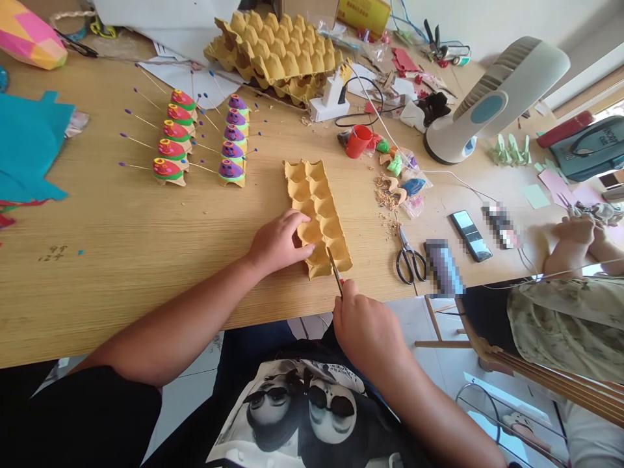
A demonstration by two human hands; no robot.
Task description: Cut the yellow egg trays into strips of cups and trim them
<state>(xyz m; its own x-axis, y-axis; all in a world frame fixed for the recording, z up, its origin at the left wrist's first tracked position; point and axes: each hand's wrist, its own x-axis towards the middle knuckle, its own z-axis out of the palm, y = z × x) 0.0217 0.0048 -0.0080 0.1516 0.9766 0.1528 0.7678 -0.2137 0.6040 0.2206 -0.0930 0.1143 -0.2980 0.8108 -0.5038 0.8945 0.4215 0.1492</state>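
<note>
A yellow egg-carton strip (319, 208) with two columns of cups lies on the wooden table in front of me. My left hand (280, 244) rests on its left edge, thumb and fingers spread apart over the cups. In my right hand (365, 318) is a thin-bladed knife (336, 273), its handle mostly hidden by my closed fingers. The blade's tip touches the strip near its lower end, between the two columns. Beyond my left hand stand painted carton figures, a red-and-green row (171, 149) and a purple row (233, 144), with sticks poking out.
Stacked egg trays (283, 49) and a white power strip (330, 107) lie at the back. Black-handled scissors (410, 260), a phone (471, 235), a red cup (358, 141) and a white fan (492, 97) are to the right. Another person's hands (575, 237) rest at the far right.
</note>
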